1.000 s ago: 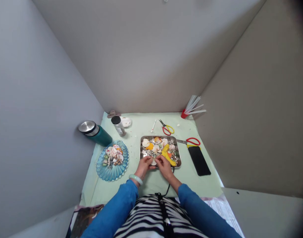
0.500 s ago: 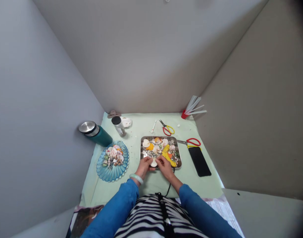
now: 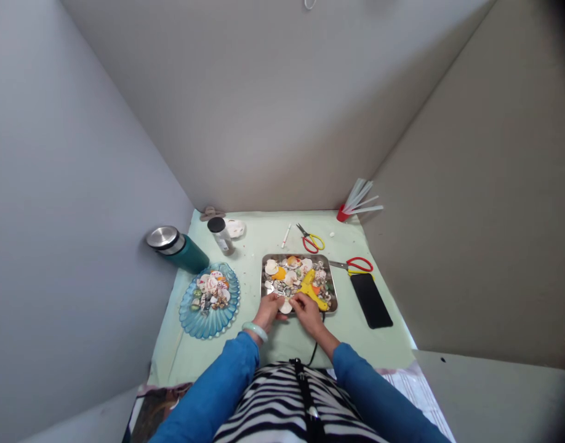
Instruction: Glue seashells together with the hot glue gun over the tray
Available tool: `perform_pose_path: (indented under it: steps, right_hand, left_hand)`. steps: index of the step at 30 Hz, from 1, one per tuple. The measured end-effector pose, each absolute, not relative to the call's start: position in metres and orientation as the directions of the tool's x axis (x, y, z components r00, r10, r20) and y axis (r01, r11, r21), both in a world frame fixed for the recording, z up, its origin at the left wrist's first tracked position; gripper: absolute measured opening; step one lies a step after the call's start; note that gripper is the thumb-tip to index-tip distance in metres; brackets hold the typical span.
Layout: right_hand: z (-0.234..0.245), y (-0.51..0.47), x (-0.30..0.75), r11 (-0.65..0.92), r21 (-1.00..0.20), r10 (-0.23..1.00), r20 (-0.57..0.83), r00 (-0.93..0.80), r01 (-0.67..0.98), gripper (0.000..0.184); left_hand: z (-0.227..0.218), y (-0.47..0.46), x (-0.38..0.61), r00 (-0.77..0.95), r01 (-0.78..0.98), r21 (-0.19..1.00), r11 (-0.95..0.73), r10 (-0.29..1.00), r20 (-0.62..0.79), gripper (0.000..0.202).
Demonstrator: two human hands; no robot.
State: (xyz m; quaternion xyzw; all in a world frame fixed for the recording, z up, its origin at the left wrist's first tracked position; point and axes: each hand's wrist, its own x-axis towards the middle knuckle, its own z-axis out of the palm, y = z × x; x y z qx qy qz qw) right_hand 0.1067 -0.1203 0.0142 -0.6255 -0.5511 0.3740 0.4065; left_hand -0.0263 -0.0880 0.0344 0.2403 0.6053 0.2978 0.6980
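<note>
"While the left hand (image 3: 268, 311) and the right hand (image 3: 306, 309) hold about the same spot, what's changed?"

"More of the white shell (image 3: 286, 306) shows than a second ago, slightly nearer the body. Looks like adjusting; not set down."

"Hand states?"

"Left pinches its left side, right pinches its right. Shell's between them, touching both, over the near edge of the metal tray (image 3: 305, 256). Anything smaller in the grip, can't tell."

"Beyond that?"

"Yellow glue gun (image 3: 317, 299) in the tray, just beside the right hand, among loose shells (image 3: 290, 278). Blue dish (image 3: 213, 326) well left, phone (image 3: 371, 300) well right. Farther: large scissors (image 3: 340, 264), small scissors (image 3: 306, 234), red cup (image 3: 342, 215)."
</note>
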Motion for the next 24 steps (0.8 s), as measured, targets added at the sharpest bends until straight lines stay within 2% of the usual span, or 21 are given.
perform_pose_path:
  steps: [9,16,20,24]
  right_hand:
    - [0.008,-0.117,0.105,-0.105,-0.934,0.976,-0.031,0.215,0.342,0.027]
    - [0.014,-0.118,0.108,-0.082,-0.952,0.994,-0.055,0.099,0.296,0.034]
    - [0.018,-0.117,0.112,-0.018,-0.959,1.000,-0.012,0.023,0.283,0.027]
    - [0.018,-0.116,0.115,0.018,-0.965,0.998,0.003,-0.058,0.260,0.017]
  left_hand:
    - [0.036,-0.090,-0.027,0.121,-0.168,0.702,0.692,0.721,-0.682,0.023]
    - [0.040,-0.089,-0.032,0.244,-0.192,0.640,0.744,0.668,-0.704,0.025]
    - [0.047,-0.090,-0.035,0.381,-0.193,0.577,0.794,0.602,-0.702,0.030]
    - [0.051,-0.091,-0.035,0.448,-0.162,0.537,0.828,0.546,-0.708,0.020]
